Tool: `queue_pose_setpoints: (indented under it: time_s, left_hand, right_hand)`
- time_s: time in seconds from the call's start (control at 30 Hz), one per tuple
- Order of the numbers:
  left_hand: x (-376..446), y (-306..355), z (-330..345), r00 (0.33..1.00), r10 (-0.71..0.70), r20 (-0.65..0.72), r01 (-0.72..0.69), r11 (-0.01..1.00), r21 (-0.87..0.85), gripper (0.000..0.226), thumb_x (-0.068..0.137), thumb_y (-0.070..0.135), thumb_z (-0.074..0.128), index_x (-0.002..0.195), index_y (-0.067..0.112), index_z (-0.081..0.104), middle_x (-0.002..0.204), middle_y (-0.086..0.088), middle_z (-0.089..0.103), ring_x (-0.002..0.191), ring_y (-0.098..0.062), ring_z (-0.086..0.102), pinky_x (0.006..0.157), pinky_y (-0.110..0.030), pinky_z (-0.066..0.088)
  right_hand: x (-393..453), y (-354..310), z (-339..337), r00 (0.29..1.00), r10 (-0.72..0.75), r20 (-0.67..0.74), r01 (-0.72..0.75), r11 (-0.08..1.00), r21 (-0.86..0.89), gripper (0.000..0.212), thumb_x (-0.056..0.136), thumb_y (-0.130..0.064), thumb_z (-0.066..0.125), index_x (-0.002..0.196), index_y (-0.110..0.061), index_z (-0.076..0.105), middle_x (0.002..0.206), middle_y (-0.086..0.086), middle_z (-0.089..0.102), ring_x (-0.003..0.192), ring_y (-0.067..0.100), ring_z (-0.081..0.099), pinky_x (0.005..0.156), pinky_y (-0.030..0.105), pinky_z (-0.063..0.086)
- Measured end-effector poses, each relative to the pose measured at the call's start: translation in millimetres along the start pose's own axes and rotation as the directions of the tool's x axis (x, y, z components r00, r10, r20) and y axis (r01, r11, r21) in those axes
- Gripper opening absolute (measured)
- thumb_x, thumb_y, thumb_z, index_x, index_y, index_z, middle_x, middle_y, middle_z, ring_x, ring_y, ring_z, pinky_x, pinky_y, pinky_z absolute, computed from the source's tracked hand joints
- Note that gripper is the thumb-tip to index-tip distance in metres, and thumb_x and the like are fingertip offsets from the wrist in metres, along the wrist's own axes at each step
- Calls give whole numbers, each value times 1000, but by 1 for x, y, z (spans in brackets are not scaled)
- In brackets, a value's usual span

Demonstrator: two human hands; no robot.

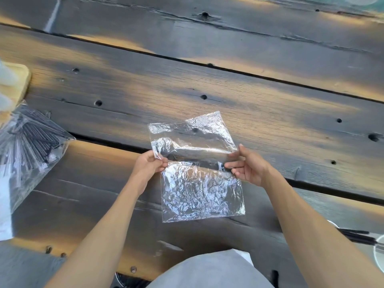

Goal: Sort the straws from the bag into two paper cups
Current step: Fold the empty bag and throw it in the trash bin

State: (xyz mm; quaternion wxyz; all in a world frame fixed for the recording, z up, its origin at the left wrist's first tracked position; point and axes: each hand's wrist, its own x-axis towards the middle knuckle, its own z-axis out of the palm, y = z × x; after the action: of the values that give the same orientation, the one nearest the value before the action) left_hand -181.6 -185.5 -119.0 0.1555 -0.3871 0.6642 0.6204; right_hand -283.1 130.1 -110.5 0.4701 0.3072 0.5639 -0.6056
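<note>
A crinkled clear plastic bag (199,188) lies folded across its middle on the dark wooden table (228,86). My left hand (148,164) pinches the bag's left edge at the fold, and my right hand (246,165) pinches its right edge. The bag looks empty. At the far left lies a second clear bag (27,142) full of black straws. Near the right edge, black straws (357,235) stick out beside the white rim of a cup (377,251), which is mostly cut off.
A light wooden board (15,84) sits at the left edge, with white blurred objects over it. Gaps run between the table planks. Grey clothing (207,271) fills the bottom centre.
</note>
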Motion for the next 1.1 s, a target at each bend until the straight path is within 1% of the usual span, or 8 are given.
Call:
queue_pose_setpoints:
  time_s: [0.17, 0.4, 0.57, 0.73, 0.8, 0.9, 1.03, 1.1]
  left_hand:
    - [1, 0, -1, 1000, -19, -4, 19, 1000, 24, 10, 93, -5, 57, 101, -5, 63, 99, -16, 76, 86, -20, 71, 78, -28, 57]
    - [0, -2, -1, 1000, -12, 4, 12, 1000, 23, 7, 92, -5, 58, 96, -2, 63, 97, -14, 77, 87, -20, 72, 82, -30, 58]
    - [-2, 0, -1, 1000, -16, 3, 16, 998, -64, 14, 95, -6, 51, 90, 2, 63, 101, -20, 75, 96, -29, 73, 91, -36, 57]
    - [-10, -3, -6, 996, -20, 90, 52, 931, -362, 36, 101, 11, 38, 78, -2, 63, 111, -26, 71, 112, -38, 67, 101, -43, 49]
    - [-15, -6, -4, 995, -13, 103, 48, 935, -352, 55, 107, 29, 34, 71, -1, 62, 112, -23, 73, 114, -28, 67, 101, -38, 47]
    - [-19, -9, -1, 996, 8, 85, 16, 958, -286, 62, 107, 28, 36, 58, 1, 61, 110, -15, 75, 117, -24, 66, 103, -37, 44]
    - [-23, -13, -1, 993, 40, 115, -9, 965, -263, 50, 100, 15, 54, 53, 2, 64, 110, -13, 76, 115, -21, 68, 111, -40, 39]
    - [-26, -16, -3, 988, 73, 138, -44, 978, -203, 39, 94, 9, 63, 57, 0, 63, 113, -6, 76, 117, -20, 66, 110, -39, 42]
  right_hand:
    - [-3, 4, -3, 996, -64, 55, 56, 989, 140, 43, 102, -49, 40, 103, -10, 59, 109, 22, 74, 61, 20, 71, 56, 26, 61]
    - [-3, 11, -8, 982, -137, 130, 103, 966, 238, 38, 100, -50, 43, 112, -15, 50, 116, 25, 71, 82, 30, 75, 71, 36, 62]
    - [-5, 15, -8, 986, -154, 62, 145, 980, 139, 58, 98, -59, 37, 83, -11, 65, 120, 21, 69, 115, 34, 64, 98, 50, 49]
    - [-11, 27, -8, 994, -112, -5, 112, 982, 155, 74, 93, -71, 28, 63, -11, 59, 88, 14, 75, 115, 32, 65, 95, 51, 49]
    - [-16, 31, -7, 993, -121, 4, 119, 979, 164, 84, 93, -72, 22, 59, -7, 64, 98, 17, 74, 116, 32, 64, 99, 52, 49]
    - [-17, 34, -8, 989, -140, 44, 133, 983, 124, 93, 93, -71, 17, 59, 0, 66, 121, 11, 71, 121, 30, 61, 104, 53, 45]
    - [-14, 37, -10, 991, -134, 15, 132, 984, 124, 89, 92, -71, 23, 58, 1, 62, 98, 13, 76, 123, 32, 57, 105, 55, 45]
    - [-12, 37, -12, 989, -144, 22, 140, 982, 124, 88, 93, -71, 23, 65, 2, 66, 108, 15, 74, 124, 32, 57, 106, 55, 44]
